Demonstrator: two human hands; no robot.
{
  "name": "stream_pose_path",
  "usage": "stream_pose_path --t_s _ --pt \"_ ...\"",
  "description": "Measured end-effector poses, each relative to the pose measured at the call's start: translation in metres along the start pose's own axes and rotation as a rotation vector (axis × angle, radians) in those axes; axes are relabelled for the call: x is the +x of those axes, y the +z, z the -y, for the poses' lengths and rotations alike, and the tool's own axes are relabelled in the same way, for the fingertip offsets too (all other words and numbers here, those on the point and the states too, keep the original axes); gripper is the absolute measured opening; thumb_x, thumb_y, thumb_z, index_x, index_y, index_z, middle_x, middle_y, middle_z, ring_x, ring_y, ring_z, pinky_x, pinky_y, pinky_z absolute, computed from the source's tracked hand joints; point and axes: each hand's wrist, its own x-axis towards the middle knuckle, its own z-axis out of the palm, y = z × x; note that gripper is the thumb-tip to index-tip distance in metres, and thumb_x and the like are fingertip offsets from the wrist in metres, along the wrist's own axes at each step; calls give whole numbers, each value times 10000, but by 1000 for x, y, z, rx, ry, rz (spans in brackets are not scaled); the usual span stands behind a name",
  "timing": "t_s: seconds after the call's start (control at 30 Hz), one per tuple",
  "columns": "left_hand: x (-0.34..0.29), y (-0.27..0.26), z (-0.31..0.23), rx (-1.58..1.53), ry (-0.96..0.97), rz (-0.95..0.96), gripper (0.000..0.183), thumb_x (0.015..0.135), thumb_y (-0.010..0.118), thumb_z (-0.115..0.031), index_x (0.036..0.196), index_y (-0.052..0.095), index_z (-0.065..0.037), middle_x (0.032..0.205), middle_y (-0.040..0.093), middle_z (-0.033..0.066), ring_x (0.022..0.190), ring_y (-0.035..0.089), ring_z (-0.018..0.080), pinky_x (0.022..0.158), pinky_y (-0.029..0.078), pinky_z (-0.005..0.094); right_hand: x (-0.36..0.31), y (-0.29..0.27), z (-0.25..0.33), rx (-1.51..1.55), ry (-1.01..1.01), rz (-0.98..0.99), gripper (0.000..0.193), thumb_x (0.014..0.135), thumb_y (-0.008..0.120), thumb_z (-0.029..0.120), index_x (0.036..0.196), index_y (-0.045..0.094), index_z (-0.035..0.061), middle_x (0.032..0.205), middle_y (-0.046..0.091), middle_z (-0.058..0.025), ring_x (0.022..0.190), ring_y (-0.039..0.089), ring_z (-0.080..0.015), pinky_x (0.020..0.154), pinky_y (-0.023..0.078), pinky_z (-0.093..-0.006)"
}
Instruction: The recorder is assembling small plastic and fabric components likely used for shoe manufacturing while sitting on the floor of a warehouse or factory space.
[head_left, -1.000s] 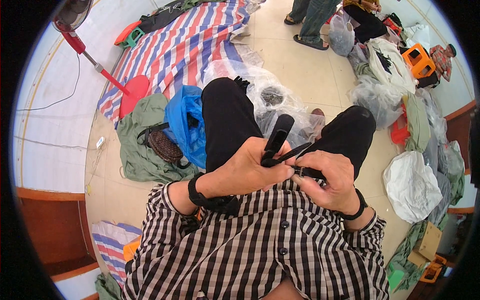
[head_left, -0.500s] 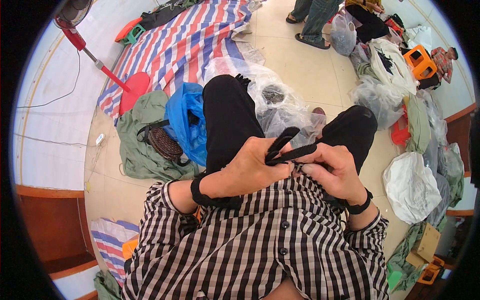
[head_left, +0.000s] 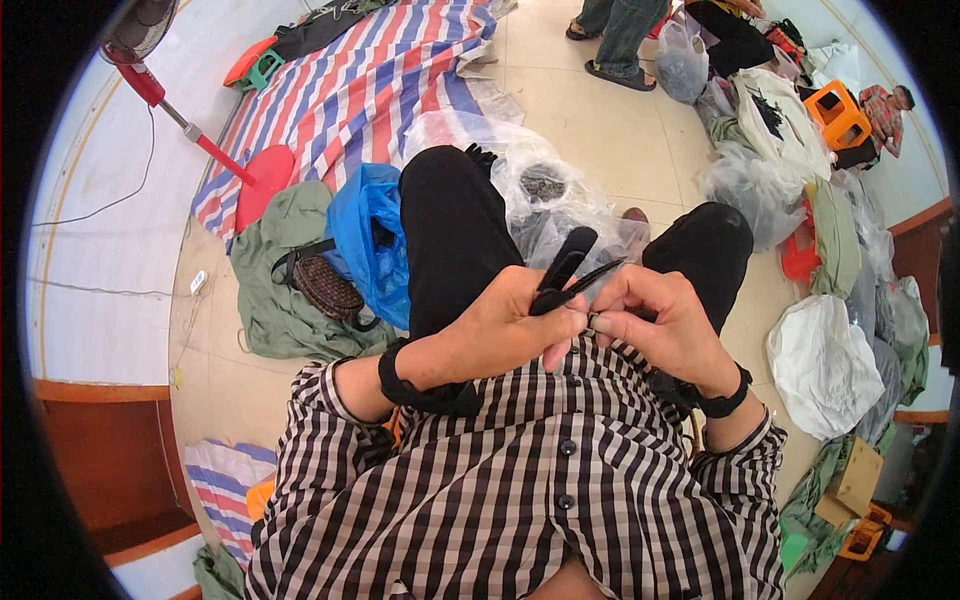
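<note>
Above my lap, my left hand (head_left: 505,322) is closed on a narrow black fabric strap (head_left: 571,257). One looped end of the strap stands up past my fingers, and a thinner end points toward the right. My right hand (head_left: 665,325) is pinched, thumb against forefinger, right beside the left fingertips. Something small and dark lies between the two thumbs; its kind is too small to make out. Black bands circle both wrists. Below the hands is my checked shirt (head_left: 520,440), and black trousers (head_left: 450,230) cover my spread knees.
Clear plastic bags (head_left: 540,185) lie between my knees. At left are a blue bag (head_left: 365,225), a brown woven pouch (head_left: 328,287) on green cloth, and a fan with a red base (head_left: 265,185). White sacks (head_left: 825,365) and an orange stool (head_left: 838,115) are at right. People are beyond.
My right hand has let the strap's thinner end slip free and now pinches near the left fingertips. The strap's loop has turned more upright.
</note>
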Motion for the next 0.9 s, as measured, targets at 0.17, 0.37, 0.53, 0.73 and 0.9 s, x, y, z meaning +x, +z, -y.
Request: stream_pose_path --t_s 0.17,0.37,0.53,0.73,0.9 --pt "7 -1 3 48 82 -16 106 850 528 -101 796 566 -18 540 535 17 462 473 47 421 320 188 2 2 -13 85 -45 -40 100 812 599 27 903 561 11 679 612 -65 598 586 -106 552 445 -227" --pt "16 -6 6 -58 -43 -171 73 817 558 -76 781 574 -14 524 519 12 414 420 39 381 285 185 4 5 -17 -490 -400 -195 229 760 634 64 978 574 28 838 616 -125 727 591 -291 629 465 -330" --pt "18 -6 0 -45 -46 -215 82 826 551 -84 804 575 -9 521 517 21 402 406 39 368 272 181 9 6 -16 -610 -492 -244 291 706 667 50 985 586 34 842 594 -115 756 578 -285 668 457 -362" --pt "15 -16 -4 -240 70 -234 152 843 520 -65 964 562 16 645 580 96 420 370 17 377 260 168 10 -8 -21 -264 -321 -352 292 725 660 38 1013 619 17 951 553 -71 899 540 -196 789 426 -286" --pt "24 -13 5 -10 201 -333 197 850 520 -68 1030 575 -7 824 633 63 448 318 -5 405 248 162 13 -13 -36 233 -299 -216 267 831 611 170 1051 616 18 1071 527 -60 1023 489 -156 921 351 -289"
